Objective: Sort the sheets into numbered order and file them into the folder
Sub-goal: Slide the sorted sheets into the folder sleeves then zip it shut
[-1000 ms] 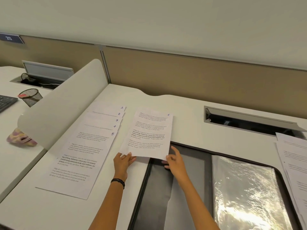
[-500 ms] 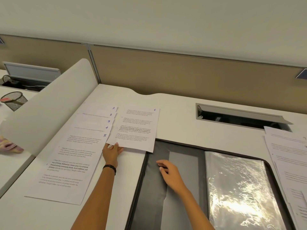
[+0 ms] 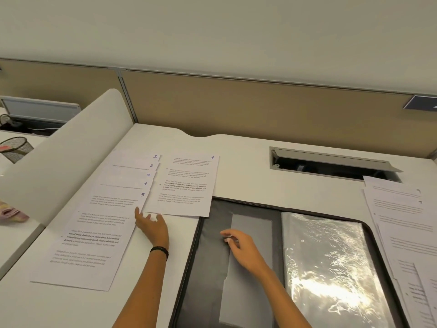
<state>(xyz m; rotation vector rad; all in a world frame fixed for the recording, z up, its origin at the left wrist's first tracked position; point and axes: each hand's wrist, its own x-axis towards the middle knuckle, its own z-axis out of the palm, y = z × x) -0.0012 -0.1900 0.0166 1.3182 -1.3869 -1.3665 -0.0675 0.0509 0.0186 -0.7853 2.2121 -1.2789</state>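
Released, sheet 6 (image 3: 186, 185) lies beside the folder (image 3: 212, 233); left hand (image 3: 152, 227) and right hand (image 3: 243, 247) are loose, empty. Probably limp: pinch a corner.

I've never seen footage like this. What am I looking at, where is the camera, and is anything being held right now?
There is no machine here. A person wears one wide camera on the head, looking down at both arms, so the grips are bare hands. On the white desk lie sheets numbered 1 to 5, fanned so each number shows, with sheet 6 beside them. An open black folder with clear sleeves lies nearer. A loose pile of sheets waits at the far right. The left grip is open at sheet 6's near corner; whether it touches the paper is unclear. The right grip is relaxed over the folder's inside cover. Nothing is held.
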